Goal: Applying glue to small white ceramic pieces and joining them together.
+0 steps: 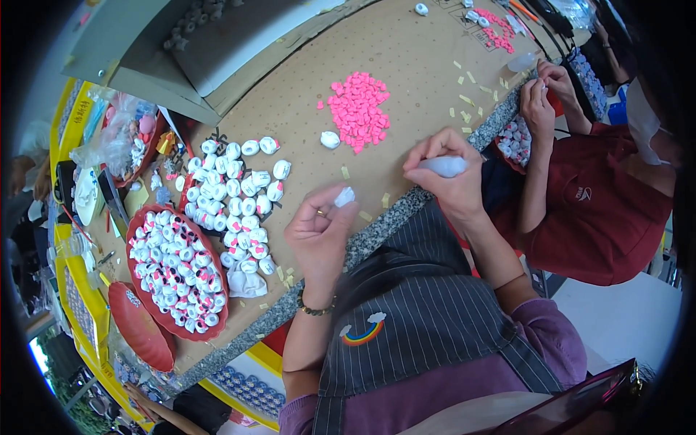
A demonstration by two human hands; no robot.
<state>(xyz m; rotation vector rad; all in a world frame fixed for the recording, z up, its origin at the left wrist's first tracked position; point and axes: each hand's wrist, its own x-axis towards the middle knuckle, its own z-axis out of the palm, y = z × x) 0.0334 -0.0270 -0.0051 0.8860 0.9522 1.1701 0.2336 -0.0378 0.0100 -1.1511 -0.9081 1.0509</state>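
Note:
Between the thumb and fingers of my left hand (319,232) is a small white piece (344,196), its exact kind hidden by the fingertips. My right hand (464,185) is wrapped around a small translucent squeeze bottle (444,167), and the two hands are apart over the near table edge. Beyond them lies a heap of small bright pink pieces (359,109), with one white rounded piece (330,140) beside it. Left of my left hand, many white rounded pieces with pink parts (233,188) sit in rough rows on the brown table covering.
A red oval tray (131,255) heaped with similar white pieces stands at the left, beside another red tray (148,333). A grey box-like shelf (170,90) rises at the back left. At the right, a co-worker in a dark red top (594,210) works with both hands raised.

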